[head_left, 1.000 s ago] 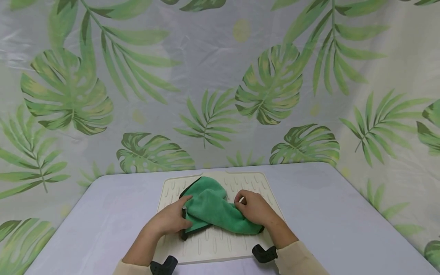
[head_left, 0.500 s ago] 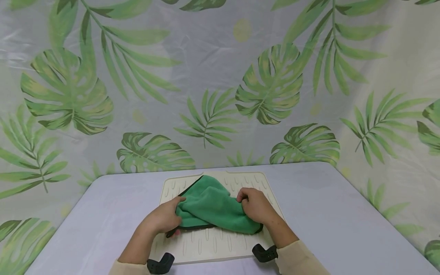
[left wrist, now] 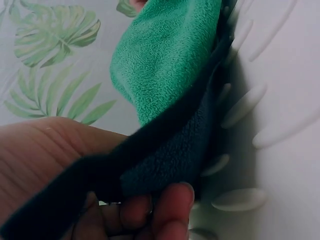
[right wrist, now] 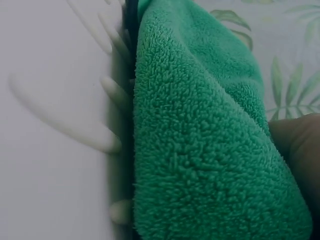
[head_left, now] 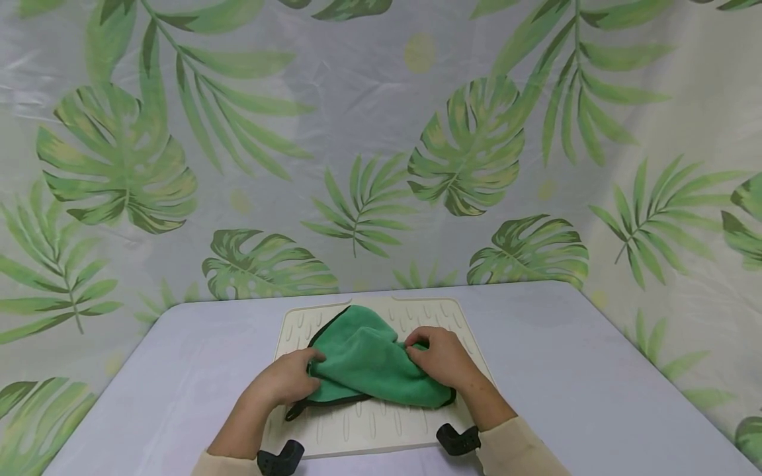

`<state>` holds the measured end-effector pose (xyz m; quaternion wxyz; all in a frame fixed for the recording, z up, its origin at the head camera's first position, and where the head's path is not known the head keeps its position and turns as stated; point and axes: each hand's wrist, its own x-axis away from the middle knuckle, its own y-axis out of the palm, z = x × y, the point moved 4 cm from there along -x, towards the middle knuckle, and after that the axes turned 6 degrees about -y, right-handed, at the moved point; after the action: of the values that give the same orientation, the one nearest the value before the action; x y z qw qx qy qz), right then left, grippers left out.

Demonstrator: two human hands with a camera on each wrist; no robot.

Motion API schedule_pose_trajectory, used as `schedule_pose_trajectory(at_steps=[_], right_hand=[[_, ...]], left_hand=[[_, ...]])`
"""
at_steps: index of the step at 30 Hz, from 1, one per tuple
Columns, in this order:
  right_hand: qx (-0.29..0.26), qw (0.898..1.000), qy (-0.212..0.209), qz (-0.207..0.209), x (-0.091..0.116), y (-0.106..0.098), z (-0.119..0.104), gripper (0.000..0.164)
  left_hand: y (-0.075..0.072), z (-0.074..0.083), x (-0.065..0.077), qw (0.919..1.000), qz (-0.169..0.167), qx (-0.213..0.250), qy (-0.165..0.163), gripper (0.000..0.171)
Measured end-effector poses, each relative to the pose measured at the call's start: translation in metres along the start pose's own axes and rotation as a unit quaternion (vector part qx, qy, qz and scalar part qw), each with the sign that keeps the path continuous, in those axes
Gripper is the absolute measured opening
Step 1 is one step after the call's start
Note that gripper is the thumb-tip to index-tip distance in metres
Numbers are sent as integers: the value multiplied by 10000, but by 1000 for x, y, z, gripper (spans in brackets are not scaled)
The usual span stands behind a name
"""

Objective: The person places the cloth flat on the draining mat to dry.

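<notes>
A green towel (head_left: pixel 375 367) with black trim lies rumpled and partly folded on a cream ribbed mat (head_left: pixel 351 433). At its left edge my left hand (head_left: pixel 288 378) grips it; in the left wrist view, curled fingers (left wrist: pixel 172 205) sit below the dark-edged underside of the towel (left wrist: pixel 170 65). A black loop (head_left: pixel 294 411) hangs from the near left corner. My right hand (head_left: pixel 439 356) pinches the right side, thumb and index finger close together over the cloth. In the right wrist view the towel (right wrist: pixel 200 145) hides most of that hand.
The mat lies on a white-covered table (head_left: pixel 571 383). Behind it hangs a leaf-patterned curtain (head_left: pixel 369 132). Black wrist devices (head_left: pixel 457 439) sit at both cuffs.
My left hand moved left and toward me, drawing the towel's left edge out, then shifted slightly back. The black loop came into view below it. My right hand stayed nearly in place.
</notes>
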<state>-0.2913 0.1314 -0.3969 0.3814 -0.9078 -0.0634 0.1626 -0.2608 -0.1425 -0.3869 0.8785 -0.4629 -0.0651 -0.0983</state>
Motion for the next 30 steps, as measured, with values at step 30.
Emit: schedule_pose_trajectory(at_steps=[30], right_hand=[[-196,9960,457,740,0,-7,2,32]], left_hand=[[-4,-3,-1,9980,320,-530,-133,29]])
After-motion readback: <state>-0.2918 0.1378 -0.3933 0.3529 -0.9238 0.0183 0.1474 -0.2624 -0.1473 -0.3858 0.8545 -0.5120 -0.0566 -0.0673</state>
